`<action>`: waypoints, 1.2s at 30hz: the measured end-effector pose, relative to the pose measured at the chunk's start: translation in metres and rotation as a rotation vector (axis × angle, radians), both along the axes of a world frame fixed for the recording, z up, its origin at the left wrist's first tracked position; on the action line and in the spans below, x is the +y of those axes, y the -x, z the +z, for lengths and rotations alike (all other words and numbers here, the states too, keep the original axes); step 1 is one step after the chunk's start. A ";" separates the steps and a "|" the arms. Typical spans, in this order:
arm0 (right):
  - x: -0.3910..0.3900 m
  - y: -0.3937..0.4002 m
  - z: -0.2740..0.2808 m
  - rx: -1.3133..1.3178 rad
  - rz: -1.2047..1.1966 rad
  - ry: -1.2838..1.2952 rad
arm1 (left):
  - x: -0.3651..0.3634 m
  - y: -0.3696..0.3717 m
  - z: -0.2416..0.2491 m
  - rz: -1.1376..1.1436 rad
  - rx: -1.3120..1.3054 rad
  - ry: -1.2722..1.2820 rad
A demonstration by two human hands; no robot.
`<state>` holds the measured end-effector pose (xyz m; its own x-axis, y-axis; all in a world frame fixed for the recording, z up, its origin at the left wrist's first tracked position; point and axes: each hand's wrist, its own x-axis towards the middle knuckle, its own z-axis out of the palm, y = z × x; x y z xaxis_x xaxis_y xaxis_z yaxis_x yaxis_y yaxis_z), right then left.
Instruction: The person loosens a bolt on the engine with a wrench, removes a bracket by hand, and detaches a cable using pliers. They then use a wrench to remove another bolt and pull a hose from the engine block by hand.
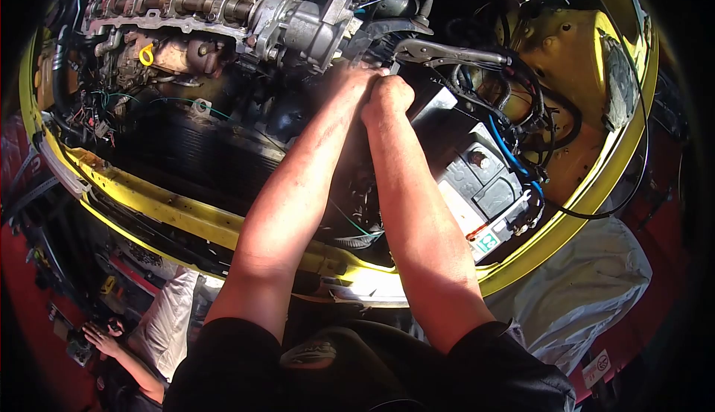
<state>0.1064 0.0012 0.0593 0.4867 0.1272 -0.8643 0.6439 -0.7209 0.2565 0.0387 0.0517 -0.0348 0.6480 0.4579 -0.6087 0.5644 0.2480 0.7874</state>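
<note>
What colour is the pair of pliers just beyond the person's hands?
Metallic silver-grey; the pliers show best in the head view.

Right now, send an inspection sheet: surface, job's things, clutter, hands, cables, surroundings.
Surface: yellow front edge, marked, partly in sun.
Job's things: engine with its top exposed; locking pliers just beyond the hands, contact unclear; battery to the right.
Clutter: pale fabric bunched outside the bay, right.
Hands: left hand and right hand close together beside the engine; grip hidden.
Cables: blue cable by the battery; black cable looping over the right edge.
Surroundings: co-worker's hand, lower left.
</note>
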 end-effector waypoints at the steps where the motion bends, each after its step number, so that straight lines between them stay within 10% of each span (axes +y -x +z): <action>1: 0.001 -0.001 0.003 0.014 0.031 0.009 | 0.000 0.000 -0.002 0.001 -0.002 0.000; 18: 0.003 0.004 0.028 0.049 0.130 -0.024 | 0.004 -0.005 0.006 -0.010 0.013 0.014; 20: -0.017 0.007 -0.075 -0.042 -0.465 -0.280 | 0.004 -0.005 0.007 -0.008 0.014 0.018; 25: -0.021 0.004 -0.075 -0.030 -0.551 -0.352 | 0.003 -0.005 0.008 -0.008 0.018 0.025; 28: -0.039 0.007 -0.156 -0.132 -1.132 -0.591 | 0.005 -0.006 0.010 -0.009 0.019 0.032; 33: 0.000 0.004 0.021 0.054 0.174 -0.004 | 0.006 -0.008 0.009 -0.009 0.019 0.036; 36: -0.026 0.013 -0.095 -0.120 -0.556 -0.385 | 0.007 -0.008 0.013 -0.014 0.020 0.042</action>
